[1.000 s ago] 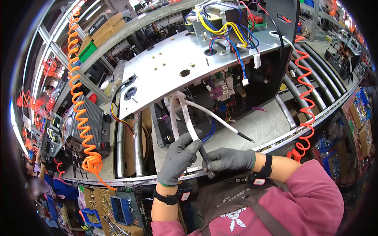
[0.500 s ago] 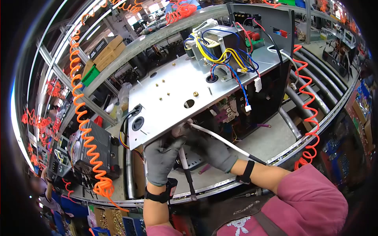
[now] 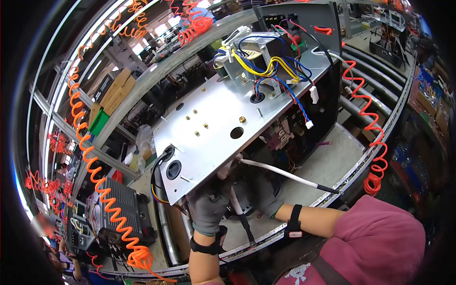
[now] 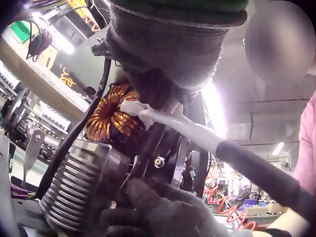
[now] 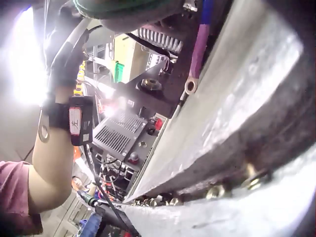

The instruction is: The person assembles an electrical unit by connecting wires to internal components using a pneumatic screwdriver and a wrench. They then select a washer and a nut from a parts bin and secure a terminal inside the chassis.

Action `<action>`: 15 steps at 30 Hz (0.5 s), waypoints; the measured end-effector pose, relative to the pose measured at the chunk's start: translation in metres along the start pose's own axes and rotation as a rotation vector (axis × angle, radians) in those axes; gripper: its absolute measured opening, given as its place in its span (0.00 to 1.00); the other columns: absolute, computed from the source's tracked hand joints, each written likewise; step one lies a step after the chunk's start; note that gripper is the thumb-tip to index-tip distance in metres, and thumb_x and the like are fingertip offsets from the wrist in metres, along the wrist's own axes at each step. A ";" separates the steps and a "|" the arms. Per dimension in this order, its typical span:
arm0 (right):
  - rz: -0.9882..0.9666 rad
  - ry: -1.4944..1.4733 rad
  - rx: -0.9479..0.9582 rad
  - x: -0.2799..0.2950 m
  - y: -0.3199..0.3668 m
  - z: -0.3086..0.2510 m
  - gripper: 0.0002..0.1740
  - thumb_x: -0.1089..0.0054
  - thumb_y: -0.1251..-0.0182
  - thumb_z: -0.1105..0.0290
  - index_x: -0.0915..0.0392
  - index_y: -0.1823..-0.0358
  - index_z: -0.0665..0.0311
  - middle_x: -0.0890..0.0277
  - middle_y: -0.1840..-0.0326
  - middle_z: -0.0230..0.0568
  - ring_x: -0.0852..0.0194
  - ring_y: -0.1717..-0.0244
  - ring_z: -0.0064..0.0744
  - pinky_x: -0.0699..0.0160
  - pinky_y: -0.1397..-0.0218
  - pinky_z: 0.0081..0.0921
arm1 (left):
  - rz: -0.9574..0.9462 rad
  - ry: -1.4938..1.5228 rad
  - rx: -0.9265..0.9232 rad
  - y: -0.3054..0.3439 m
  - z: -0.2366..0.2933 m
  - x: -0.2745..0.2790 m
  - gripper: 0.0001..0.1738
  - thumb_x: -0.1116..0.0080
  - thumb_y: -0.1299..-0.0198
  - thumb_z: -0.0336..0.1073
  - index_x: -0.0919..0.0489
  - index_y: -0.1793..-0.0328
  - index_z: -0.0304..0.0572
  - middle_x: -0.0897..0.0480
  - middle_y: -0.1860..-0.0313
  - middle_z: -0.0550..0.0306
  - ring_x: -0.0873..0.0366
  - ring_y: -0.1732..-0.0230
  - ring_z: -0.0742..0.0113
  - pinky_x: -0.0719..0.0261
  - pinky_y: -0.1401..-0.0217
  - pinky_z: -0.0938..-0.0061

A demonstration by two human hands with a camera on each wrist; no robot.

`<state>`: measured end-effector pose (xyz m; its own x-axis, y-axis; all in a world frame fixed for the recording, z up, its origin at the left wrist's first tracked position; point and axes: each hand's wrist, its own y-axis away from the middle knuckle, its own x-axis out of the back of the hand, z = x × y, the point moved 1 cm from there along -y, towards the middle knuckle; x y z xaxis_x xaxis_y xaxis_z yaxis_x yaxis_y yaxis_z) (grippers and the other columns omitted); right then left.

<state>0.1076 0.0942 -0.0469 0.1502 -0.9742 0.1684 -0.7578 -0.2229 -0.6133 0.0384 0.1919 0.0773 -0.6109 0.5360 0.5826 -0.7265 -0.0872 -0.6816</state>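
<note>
Both grey-gloved hands reach under the front edge of a metal plate (image 3: 213, 137). My left hand (image 3: 209, 209) is under its left part, fingers in shadow beside the root of the white-sleeved cables. To its right, my right hand (image 3: 263, 197) is mostly in the dark; the left wrist view shows its fingers bent close to a dark strip and a small metal tab (image 4: 129, 174). I cannot tell what either hand grips. A copper-wound ring coil (image 4: 111, 111) sits behind the left hand. One white-sleeved cable (image 3: 285, 173) sticks out rightward; another (image 3: 240, 213) hangs between the forearms.
On the plate stand a transformer with yellow and blue wires (image 3: 256, 59) and brass studs (image 3: 242, 119). Under it are a finned heat sink (image 4: 69, 182) and a purple cable lug (image 5: 190, 86). Coiled orange hoses (image 3: 102, 190) hang at both sides. Steel rollers (image 3: 375, 102) lie to the right.
Both hands have left the free end of the hanging cable and moved up and inward under the plate. That cable now hangs loose between the arms. The head view has shifted.
</note>
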 end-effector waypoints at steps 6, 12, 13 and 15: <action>-0.055 -0.010 0.092 0.009 -0.009 -0.001 0.24 0.49 0.41 0.79 0.29 0.41 0.61 0.26 0.45 0.49 0.26 0.45 0.46 0.25 0.46 0.35 | 0.096 0.131 0.042 0.000 0.005 -0.014 0.13 0.36 0.47 0.25 0.20 0.54 0.33 0.16 0.60 0.50 0.17 0.60 0.62 0.22 0.54 0.72; -0.114 0.022 -0.077 0.016 -0.016 -0.002 0.17 0.48 0.37 0.76 0.23 0.47 0.59 0.23 0.48 0.44 0.24 0.49 0.43 0.24 0.51 0.31 | 0.281 -0.010 -0.009 -0.004 -0.007 -0.030 0.13 0.34 0.50 0.28 0.18 0.56 0.35 0.15 0.60 0.50 0.16 0.60 0.57 0.22 0.54 0.71; -0.017 0.071 0.005 0.011 -0.014 0.002 0.15 0.48 0.36 0.74 0.21 0.49 0.59 0.21 0.52 0.44 0.21 0.53 0.41 0.23 0.53 0.32 | 0.224 0.017 0.074 -0.004 -0.008 -0.029 0.15 0.33 0.51 0.29 0.18 0.55 0.36 0.15 0.60 0.51 0.16 0.60 0.57 0.22 0.53 0.70; 0.031 -0.012 -0.025 0.010 -0.014 0.001 0.14 0.48 0.37 0.75 0.21 0.51 0.59 0.21 0.54 0.44 0.21 0.55 0.41 0.22 0.54 0.32 | 0.157 0.041 0.161 -0.005 -0.008 -0.024 0.16 0.31 0.52 0.31 0.18 0.54 0.38 0.15 0.60 0.51 0.16 0.59 0.58 0.22 0.53 0.70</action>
<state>0.1200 0.0873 -0.0376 0.1334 -0.9811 0.1403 -0.7781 -0.1914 -0.5983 0.0594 0.1863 0.0631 -0.7097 0.5387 0.4540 -0.6662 -0.3036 -0.6812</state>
